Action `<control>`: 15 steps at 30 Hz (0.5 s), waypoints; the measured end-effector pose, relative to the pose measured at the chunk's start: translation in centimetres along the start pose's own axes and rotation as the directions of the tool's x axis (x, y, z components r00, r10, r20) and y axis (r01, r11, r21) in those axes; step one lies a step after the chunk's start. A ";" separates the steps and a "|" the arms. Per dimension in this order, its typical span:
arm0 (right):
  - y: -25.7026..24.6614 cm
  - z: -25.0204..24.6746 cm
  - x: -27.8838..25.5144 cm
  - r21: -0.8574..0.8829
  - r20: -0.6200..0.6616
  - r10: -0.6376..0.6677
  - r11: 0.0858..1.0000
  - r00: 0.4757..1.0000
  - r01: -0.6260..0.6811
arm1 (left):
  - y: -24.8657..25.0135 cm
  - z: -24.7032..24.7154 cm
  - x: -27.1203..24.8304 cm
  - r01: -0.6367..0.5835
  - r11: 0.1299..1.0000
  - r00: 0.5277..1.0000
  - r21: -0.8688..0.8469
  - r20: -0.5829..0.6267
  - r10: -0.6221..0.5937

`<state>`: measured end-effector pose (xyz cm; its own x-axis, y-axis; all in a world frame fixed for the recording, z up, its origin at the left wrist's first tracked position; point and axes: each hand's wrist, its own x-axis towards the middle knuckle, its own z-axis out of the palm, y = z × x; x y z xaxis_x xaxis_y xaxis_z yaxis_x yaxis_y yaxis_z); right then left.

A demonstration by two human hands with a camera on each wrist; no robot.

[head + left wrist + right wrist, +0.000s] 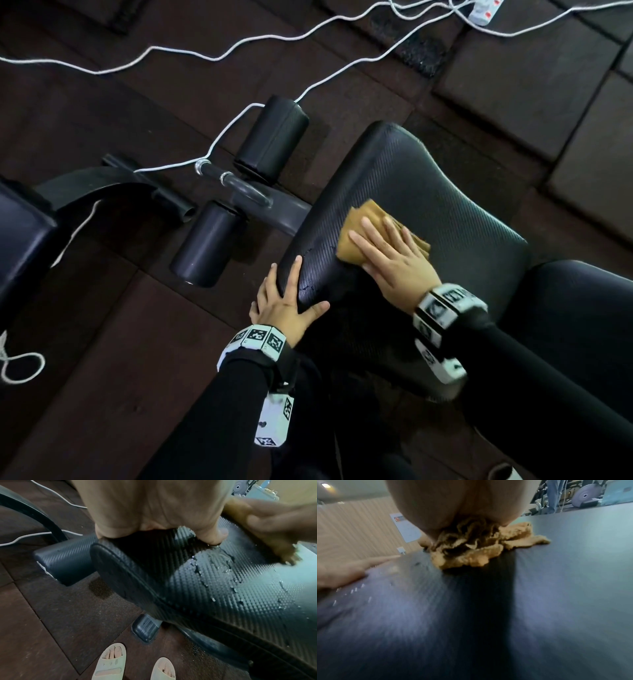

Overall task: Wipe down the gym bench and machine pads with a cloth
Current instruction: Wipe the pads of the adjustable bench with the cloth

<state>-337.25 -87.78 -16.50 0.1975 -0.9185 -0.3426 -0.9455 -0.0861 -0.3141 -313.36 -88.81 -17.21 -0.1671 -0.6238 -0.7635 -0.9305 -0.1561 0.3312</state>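
Note:
The black textured bench seat pad [428, 192] fills the middle of the head view. A tan cloth [356, 226] lies bunched on its upper left part, and my right hand [387, 253] presses flat on it with straight fingers. The right wrist view shows the cloth [479, 545] crumpled under my palm on the pad [556, 588]. My left hand [291, 298] grips the pad's near left edge, thumb on top, fingers down the side. In the left wrist view the left hand [154, 513] clasps that edge, and water droplets [223, 563] sit on the pad [223, 595].
Two black roller pads [274, 137] [205, 243] and a metal handle [236, 185] stand left of the seat. White cables [239, 44] run over the dark rubber floor to a power strip [484, 10]. A backrest pad [582, 325] adjoins at right. My sandalled feet [109, 661] stand beside the bench.

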 end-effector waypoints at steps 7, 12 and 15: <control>6.3 -1.5 -0.8 0.086 0.021 0.330 0.940 0.944 -0.331 | 0.0 -0.1 -0.2 -0.013 1.000 1.000 0.004 0.004 0.012; 5.8 -3.2 7.5 0.215 -0.009 0.475 0.860 0.880 -0.462 | -0.1 0.1 -0.2 -0.019 1.000 1.000 -0.020 -0.019 0.019; 3.5 -3.5 10.0 0.211 -0.018 0.422 0.888 0.907 -0.409 | -0.1 0.0 -0.2 -0.026 0.999 0.999 -0.035 -0.022 0.025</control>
<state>-339.48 -98.59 -17.89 -0.2244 -0.8759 -0.4272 -0.8656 0.3805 -0.3254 -313.23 -88.61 -17.08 -0.1833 -0.6444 -0.7424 -0.9140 -0.1664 0.3701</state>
